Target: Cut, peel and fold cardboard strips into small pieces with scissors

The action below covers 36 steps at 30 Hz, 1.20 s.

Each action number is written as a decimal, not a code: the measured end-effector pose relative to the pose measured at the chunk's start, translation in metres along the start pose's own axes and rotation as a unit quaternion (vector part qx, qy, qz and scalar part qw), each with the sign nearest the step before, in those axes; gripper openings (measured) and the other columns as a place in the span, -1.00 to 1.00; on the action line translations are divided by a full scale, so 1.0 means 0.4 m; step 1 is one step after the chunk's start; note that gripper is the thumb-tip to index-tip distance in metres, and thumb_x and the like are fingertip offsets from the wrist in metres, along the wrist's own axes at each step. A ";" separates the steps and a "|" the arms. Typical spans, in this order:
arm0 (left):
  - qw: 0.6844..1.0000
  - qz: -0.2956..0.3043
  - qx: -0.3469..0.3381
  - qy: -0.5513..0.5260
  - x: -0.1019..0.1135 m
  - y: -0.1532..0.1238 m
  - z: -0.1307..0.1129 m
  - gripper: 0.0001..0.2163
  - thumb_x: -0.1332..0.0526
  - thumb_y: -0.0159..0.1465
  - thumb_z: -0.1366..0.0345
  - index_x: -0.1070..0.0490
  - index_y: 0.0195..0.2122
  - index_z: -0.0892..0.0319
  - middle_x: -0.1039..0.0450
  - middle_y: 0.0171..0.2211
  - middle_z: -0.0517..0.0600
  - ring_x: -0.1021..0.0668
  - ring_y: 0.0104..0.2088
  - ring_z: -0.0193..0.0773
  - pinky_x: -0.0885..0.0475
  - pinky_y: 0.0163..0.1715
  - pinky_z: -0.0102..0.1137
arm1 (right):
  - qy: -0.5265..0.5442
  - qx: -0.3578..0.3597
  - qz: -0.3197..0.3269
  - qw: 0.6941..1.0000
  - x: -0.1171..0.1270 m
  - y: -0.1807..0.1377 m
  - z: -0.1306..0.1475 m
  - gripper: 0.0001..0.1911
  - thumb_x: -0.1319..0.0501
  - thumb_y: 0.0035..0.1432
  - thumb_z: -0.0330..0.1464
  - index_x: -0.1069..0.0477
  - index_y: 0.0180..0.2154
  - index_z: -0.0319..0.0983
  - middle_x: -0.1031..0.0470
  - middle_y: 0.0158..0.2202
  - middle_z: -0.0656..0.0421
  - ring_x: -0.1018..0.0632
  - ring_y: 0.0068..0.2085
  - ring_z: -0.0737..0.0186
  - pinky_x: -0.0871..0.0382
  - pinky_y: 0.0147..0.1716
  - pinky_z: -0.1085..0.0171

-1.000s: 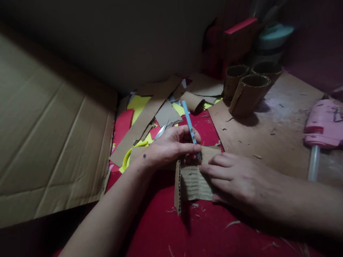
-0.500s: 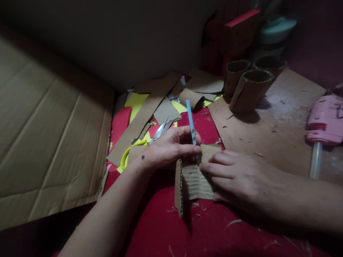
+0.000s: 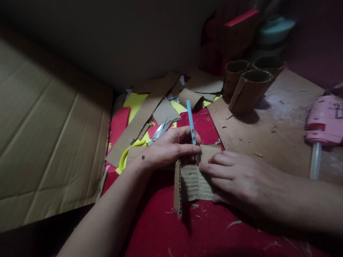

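Note:
My left hand (image 3: 168, 147) pinches a thin blue pen-like tool (image 3: 191, 123), its tip down on a small piece of corrugated cardboard (image 3: 193, 181) lying on the red surface (image 3: 187, 232). The left edge of that piece is folded up, showing its fluting. My right hand (image 3: 235, 176) lies flat on the right side of the cardboard, fingers stretched out and pressing it down. The tool tip sits just beyond my right fingertips.
Yellow-handled scissors (image 3: 144, 142) lie behind my left hand among cardboard strips and yellow and red paper scraps. Three cardboard tubes (image 3: 248, 89) stand on a brown board (image 3: 278, 135) at back right. A pink glue gun (image 3: 324, 123) lies far right. A big flattened cardboard sheet (image 3: 50, 139) fills the left.
Both hands stay in place on the cardboard. The view has shifted slightly, so the background sits a little higher and the scissors show more.

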<state>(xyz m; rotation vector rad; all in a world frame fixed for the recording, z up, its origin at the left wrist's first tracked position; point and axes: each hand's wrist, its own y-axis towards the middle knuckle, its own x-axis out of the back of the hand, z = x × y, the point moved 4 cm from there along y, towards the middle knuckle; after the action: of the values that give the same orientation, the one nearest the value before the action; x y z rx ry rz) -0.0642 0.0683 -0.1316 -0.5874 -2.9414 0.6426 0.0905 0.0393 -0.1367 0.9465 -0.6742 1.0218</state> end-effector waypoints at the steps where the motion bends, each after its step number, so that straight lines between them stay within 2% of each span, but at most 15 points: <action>1: 1.000 -0.002 -0.001 0.006 0.001 0.000 0.000 -0.89 -0.25 0.15 0.47 -0.32 -0.33 0.23 -0.38 -0.52 -0.13 -0.43 -0.53 -0.46 -0.35 -0.47 -0.50 | -0.001 -0.001 0.001 1.000 0.000 0.000 0.000 -0.76 -0.02 0.31 -0.44 -0.47 -0.21 -0.29 -0.47 -0.23 0.07 -0.35 -0.23 0.16 -0.23 -0.10 0.12; 9: 1.000 -0.002 -0.007 0.029 0.001 0.001 -0.005 -0.90 -0.23 0.16 0.45 -0.31 -0.33 0.21 -0.37 -0.51 -0.14 -0.43 -0.53 -0.44 -0.35 -0.47 -0.49 | -0.005 0.009 -0.003 1.000 0.004 -0.001 0.001 -0.75 -0.02 0.32 -0.43 -0.47 -0.24 -0.28 -0.48 -0.23 0.06 -0.36 -0.23 0.16 -0.24 -0.13 0.13; 20: 0.998 0.010 -0.033 0.053 -0.001 -0.004 -0.006 -0.92 -0.20 0.19 0.45 -0.30 -0.32 0.21 -0.34 -0.50 -0.14 -0.42 -0.51 -0.44 -0.35 -0.46 -0.50 | 0.005 0.005 -0.003 1.000 0.001 0.002 0.001 -0.82 -0.07 0.28 -0.45 -0.45 -0.22 -0.29 -0.47 -0.22 0.09 -0.34 -0.21 0.17 -0.21 -0.05 0.13; 25: 0.997 0.000 -0.042 0.067 -0.002 -0.008 -0.012 -0.93 -0.18 0.21 0.46 -0.28 -0.32 0.22 -0.35 -0.50 -0.12 -0.41 -0.51 -0.44 -0.35 -0.48 -0.50 | 0.004 0.005 -0.014 1.000 0.007 0.004 0.003 -0.80 -0.07 0.30 -0.42 -0.45 -0.30 -0.28 -0.48 -0.19 0.05 -0.38 -0.18 0.16 -0.25 -0.09 0.13; 36: 0.998 0.001 -0.038 0.058 0.003 -0.001 -0.002 -0.92 -0.20 0.19 0.44 -0.28 -0.33 0.21 -0.35 -0.48 -0.12 -0.41 -0.51 -0.44 -0.34 -0.48 -0.50 | -0.001 0.006 -0.013 1.000 0.001 0.000 -0.001 -0.79 -0.06 0.29 -0.42 -0.45 -0.32 -0.27 -0.48 -0.19 0.05 -0.37 -0.20 0.16 -0.26 -0.12 0.12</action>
<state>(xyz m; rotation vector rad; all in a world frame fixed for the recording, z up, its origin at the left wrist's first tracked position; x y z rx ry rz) -0.0654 0.0687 -0.1307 -0.6135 -2.8663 0.4816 0.0906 0.0401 -0.1364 0.9644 -0.6572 1.0036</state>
